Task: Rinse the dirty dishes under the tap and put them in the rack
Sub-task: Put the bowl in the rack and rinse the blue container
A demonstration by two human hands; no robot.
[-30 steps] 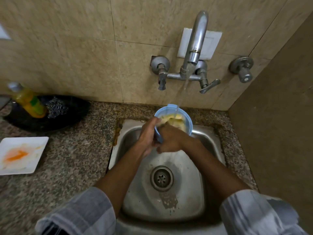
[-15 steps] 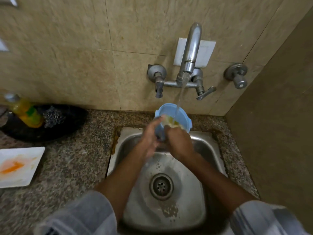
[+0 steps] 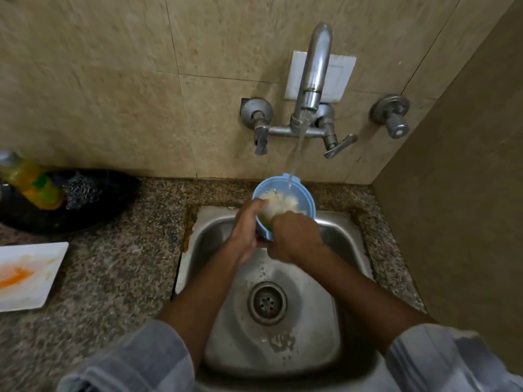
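Bowl: blue bowl (image 3: pixel 304 193) under the tap (image 3: pixel 314 80) stream, above the sink (image 3: pixel 348 250), rinse underway.
Grip: left hand (image 3: pixel 246 230) curled round its rim; right hand (image 3: pixel 294 236) rubs inside, fingers hidden.
Left: stained plate (image 3: pixel 31 274) on desk (image 3: pixel 119 278); rack unseen.

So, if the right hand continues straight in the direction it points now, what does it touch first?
The right hand points up-left into the blue bowl, so its fingers would probably first meet the bowl's inner wall. Depth is hard to judge.
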